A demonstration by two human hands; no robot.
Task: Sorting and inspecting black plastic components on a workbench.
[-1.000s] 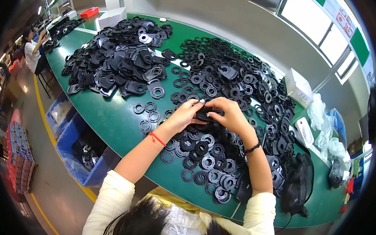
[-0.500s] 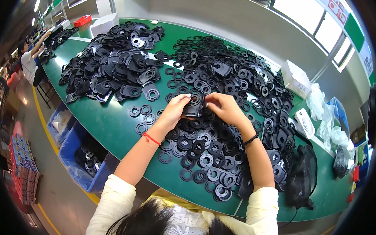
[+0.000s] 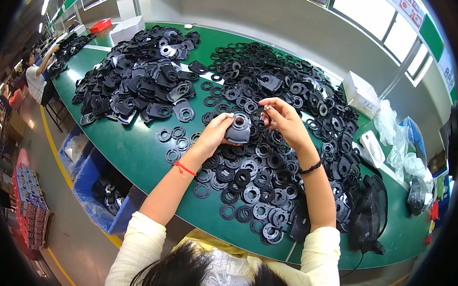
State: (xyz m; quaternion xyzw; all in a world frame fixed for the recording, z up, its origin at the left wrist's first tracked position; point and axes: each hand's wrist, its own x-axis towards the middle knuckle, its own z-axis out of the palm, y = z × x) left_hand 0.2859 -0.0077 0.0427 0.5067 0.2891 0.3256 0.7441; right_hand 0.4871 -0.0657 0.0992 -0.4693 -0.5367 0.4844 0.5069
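Landmark: ring pile (image 3: 275,159), a heap of flat black rings on the green table (image 3: 143,155).

Left: your left hand (image 3: 215,135) held a black plate (image 3: 241,136) over the left part of the ring pile. Your thumb pressed at the plate's upper left, by its round opening, and the other fingers reached beneath it, so the plate was pinched at its left side. Its face was turned up.

Right: your right hand (image 3: 284,124) hung over the ring pile, to the right of the plate and apart from it. Its fingers were bent, fingertips close together; could not tell whether anything small was pinched between them.

Surroundings: left of the ring pile lay a plate pile (image 3: 140,82) of similar black pieces. Right of the ring pile were a white box (image 3: 361,95), a white slotted device (image 3: 372,148) and clear plastic bags (image 3: 398,139). A black mesh bag (image 3: 368,213) lay at its near right. A blue bin (image 3: 98,194) stood below table height, to its near left.
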